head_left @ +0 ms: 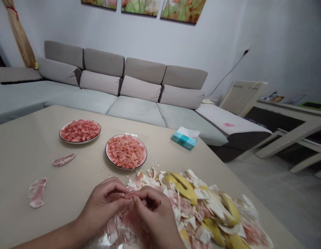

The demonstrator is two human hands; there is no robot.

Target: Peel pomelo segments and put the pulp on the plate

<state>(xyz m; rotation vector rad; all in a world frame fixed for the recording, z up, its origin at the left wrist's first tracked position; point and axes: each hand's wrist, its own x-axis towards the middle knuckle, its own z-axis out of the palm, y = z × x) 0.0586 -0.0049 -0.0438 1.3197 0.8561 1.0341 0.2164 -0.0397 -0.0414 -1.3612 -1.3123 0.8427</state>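
— How do the person's hands stand?

— The left hand (104, 204) and the right hand (156, 216) meet low in the middle of the view, fingertips to fingertips. Each grip is nearly closed: thumb and forefingers are pinched together, and the other fingers curl in behind.

— What do they have hold of?

— A small pink fruit piece (129, 195), nipped between both grips at once. Only a sliver of it shows between the fingertips.

— Which way does it run?

— The visible part lies roughly left to right across the view, from one grip to the other. Its ends are hidden under the fingers, so which end points where cannot be told.

— And where is it?

— Just above the near edge of the tabletop (33, 152), over the left end of the peel heap (212, 207), a spread of white pith, pink membrane and yellow rind that reaches away to the right.

— What else lies about?

— Beyond the hands stands the near plate (106, 154), filled with pink flesh. The far plate (60, 134), filled likewise, is up and to the left of it. Two unpeeled segments lie apart on the left, the upper segment (63, 159) and the lower segment (37, 192). A blue tissue pack (184, 139) sits near the far right edge, and a grey sofa (136, 110) runs behind
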